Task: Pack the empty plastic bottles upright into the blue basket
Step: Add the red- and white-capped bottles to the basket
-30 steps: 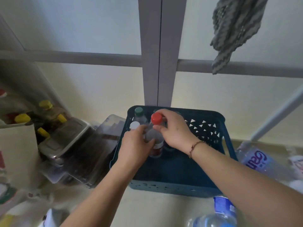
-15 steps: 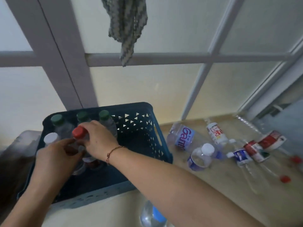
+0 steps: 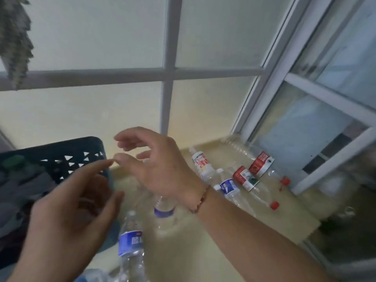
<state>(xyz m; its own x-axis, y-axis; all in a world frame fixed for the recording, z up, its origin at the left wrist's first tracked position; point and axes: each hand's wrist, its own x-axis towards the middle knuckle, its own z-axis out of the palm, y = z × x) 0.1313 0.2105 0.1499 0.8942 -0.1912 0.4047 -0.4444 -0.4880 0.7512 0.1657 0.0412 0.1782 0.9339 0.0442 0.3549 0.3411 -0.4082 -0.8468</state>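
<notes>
The blue basket [image 3: 61,157] sits at the far left, its contents blurred. My left hand [image 3: 67,216] hovers beside its right wall, fingers spread, holding nothing. My right hand [image 3: 154,165] hangs open above the beige ledge, just right of the basket, over a blue-labelled bottle [image 3: 164,208]. Another blue-labelled bottle [image 3: 131,243] lies near the bottom centre. To the right lie a white-labelled bottle [image 3: 201,163], a small blue-labelled bottle [image 3: 228,186] and two red-labelled bottles with red caps [image 3: 247,180] [image 3: 262,162].
Frosted window panes with grey bars stand right behind the ledge. A sliding window frame [image 3: 317,139] closes off the right end. A grey knitted cloth [image 3: 14,37] hangs at the top left. The ledge edge [image 3: 305,235] drops off at lower right.
Both hands have let go of the red-capped bottle in the basket and moved right, out over the ledge. The view has swung right, toward the loose bottles.
</notes>
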